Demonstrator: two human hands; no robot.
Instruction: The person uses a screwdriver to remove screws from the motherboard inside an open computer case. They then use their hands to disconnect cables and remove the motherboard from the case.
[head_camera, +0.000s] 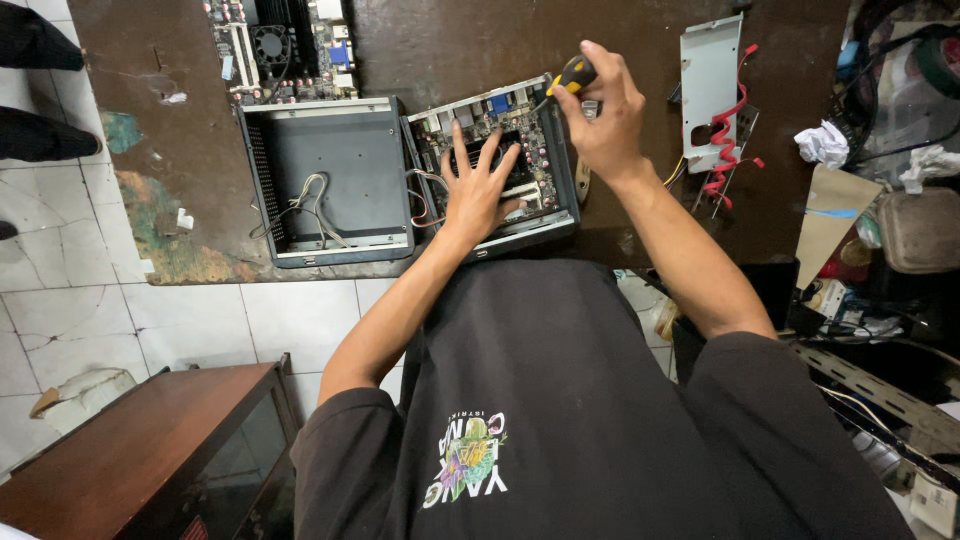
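Yellow-and-black-handled screwdriver (572, 75) clenched in right hand (600, 110), at the far edge of the green circuit board (530, 125) inside a small grey metal case (568, 165). Left hand (478, 190) lies flat on the board, fingers spread, gripping nothing. Empty grey case half (335, 180) sits just beside.

We see soft, even indoor light with faint shadows. Focus is sharp at the centre, and our wide lens bends the edges.
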